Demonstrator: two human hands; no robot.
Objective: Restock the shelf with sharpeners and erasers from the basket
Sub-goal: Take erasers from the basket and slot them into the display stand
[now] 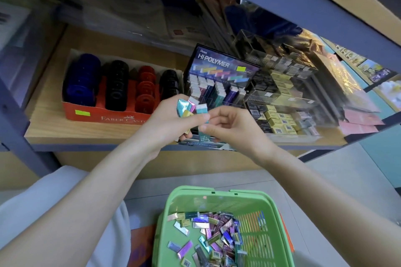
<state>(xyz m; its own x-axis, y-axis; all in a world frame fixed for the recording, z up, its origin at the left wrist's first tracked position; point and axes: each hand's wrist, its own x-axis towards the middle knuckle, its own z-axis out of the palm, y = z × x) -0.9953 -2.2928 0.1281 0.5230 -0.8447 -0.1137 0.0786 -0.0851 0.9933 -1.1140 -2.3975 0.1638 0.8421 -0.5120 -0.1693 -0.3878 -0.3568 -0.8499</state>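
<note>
Basket (217, 191): near, below the shelf (86, 134), loose erasers (219, 234) inside.
Left hand (171, 121): grips a bunch of erasers (183, 105).
Right hand (230, 125): pinches one teal eraser (201, 109); best slid upright into a matching display box (217, 67) slot.

I'm looking into a stationery shop: a steel-framed shelf (86, 134) carries a Faber-Castell sharpener display box (104, 115) with a yellow price sticker (82, 112), a Pentel Hi-Polymer eraser display (217, 67) and rows of boxed erasers (280, 119), above a green shopping basket (267, 234).
</note>
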